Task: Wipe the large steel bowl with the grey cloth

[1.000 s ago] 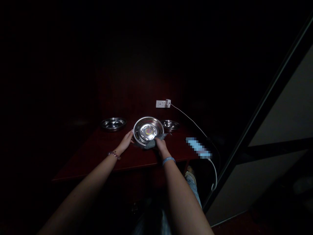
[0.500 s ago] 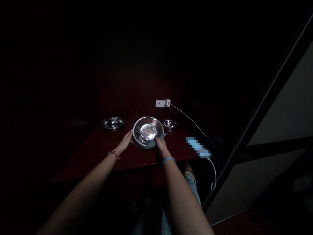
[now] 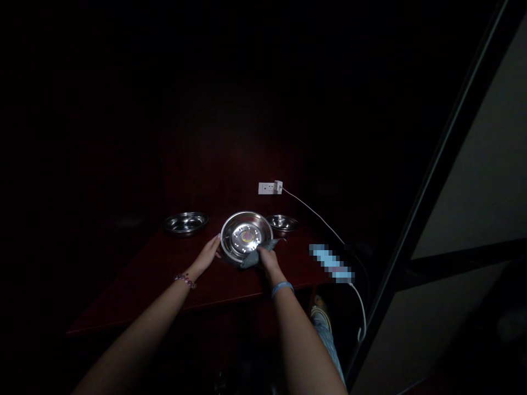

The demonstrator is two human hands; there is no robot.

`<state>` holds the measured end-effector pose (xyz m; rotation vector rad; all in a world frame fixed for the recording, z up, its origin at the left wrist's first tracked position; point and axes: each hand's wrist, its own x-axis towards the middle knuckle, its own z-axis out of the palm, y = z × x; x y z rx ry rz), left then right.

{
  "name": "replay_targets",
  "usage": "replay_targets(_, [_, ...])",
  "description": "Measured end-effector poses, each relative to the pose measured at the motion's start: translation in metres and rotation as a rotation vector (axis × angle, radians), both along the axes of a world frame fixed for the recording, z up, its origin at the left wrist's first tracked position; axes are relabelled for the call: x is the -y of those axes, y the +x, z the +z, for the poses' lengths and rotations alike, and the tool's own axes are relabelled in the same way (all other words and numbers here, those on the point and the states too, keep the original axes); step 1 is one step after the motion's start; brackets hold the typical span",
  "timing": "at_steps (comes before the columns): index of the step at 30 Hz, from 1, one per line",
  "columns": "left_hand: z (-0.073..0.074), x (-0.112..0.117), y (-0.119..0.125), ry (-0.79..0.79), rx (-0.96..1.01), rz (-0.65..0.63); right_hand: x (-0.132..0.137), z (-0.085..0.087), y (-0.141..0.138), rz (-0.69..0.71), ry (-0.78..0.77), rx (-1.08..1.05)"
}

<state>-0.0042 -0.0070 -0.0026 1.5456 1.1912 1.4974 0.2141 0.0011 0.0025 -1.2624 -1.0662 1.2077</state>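
Note:
A shiny steel bowl (image 3: 245, 236) is tilted toward me on a dark red table (image 3: 173, 274), with a small sticker at its centre. My left hand (image 3: 208, 254) grips the bowl's left rim, a beaded bracelet on that wrist. My right hand (image 3: 265, 259) presses a grey cloth (image 3: 257, 253) against the bowl's lower right rim, fingers closed on the cloth; a blue band circles the wrist.
Two more steel bowls rest on the table, a wide one (image 3: 185, 223) at the left and a smaller one (image 3: 282, 223) behind the right. A white wall socket (image 3: 269, 187) feeds a white cable (image 3: 325, 225) to a blurred device (image 3: 331, 263). A dark-framed panel (image 3: 432, 192) stands right.
The whole scene sits lower and a little to the left in view, as my head tilted up. Both hands keep their hold on bowl and cloth.

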Motion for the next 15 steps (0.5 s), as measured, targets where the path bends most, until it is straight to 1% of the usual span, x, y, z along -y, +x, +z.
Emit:
replay_targets(3, [0.0,0.0,0.0,0.006,-0.007,-0.001,0.006,0.007,-0.002,-0.045,-0.104,-0.077])
replay_targets(7, [-0.001,0.0,-0.001,-0.006,-0.001,0.009,0.015,0.016,-0.003,-0.036,-0.129,-0.106])
replay_targets(11, [0.0,0.0,-0.001,0.003,-0.013,-0.016,0.015,0.016,-0.002,-0.036,-0.119,-0.118])
replay_targets(15, [0.0,-0.001,-0.001,0.0,-0.015,-0.009,0.014,0.014,-0.002,-0.026,-0.131,-0.113])
